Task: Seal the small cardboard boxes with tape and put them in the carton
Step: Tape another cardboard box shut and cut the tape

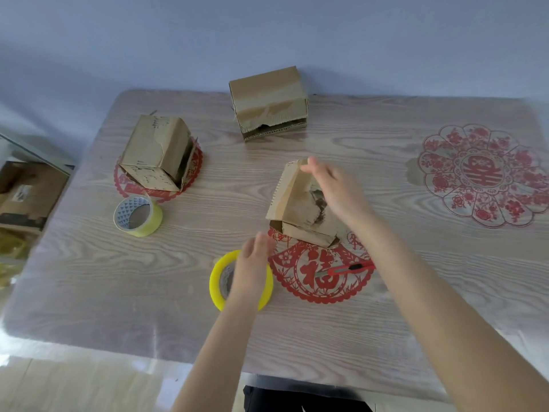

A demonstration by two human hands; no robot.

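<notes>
Three small cardboard boxes stand on the table. The nearest box (300, 206) sits mid-table with one flap raised. My right hand (335, 188) lies over its right side, fingers straight, fingertips at the flap's top edge. My left hand (252, 263) hovers with straight fingers above a yellow tape roll (218, 288) lying flat near me. A second box (157, 153) is at the left, tipped with an open side facing right. A third box (267, 102) stands at the back with a torn lower edge. A red utility knife (350, 269) lies below the nearest box.
A second tape roll (138, 215), pale yellow, lies left of centre. Red paper-cut decorations show under the clear table cover, a large one at the right (481, 173). A brown carton (26, 191) sits off the table's left edge. The wall (267, 31) runs behind.
</notes>
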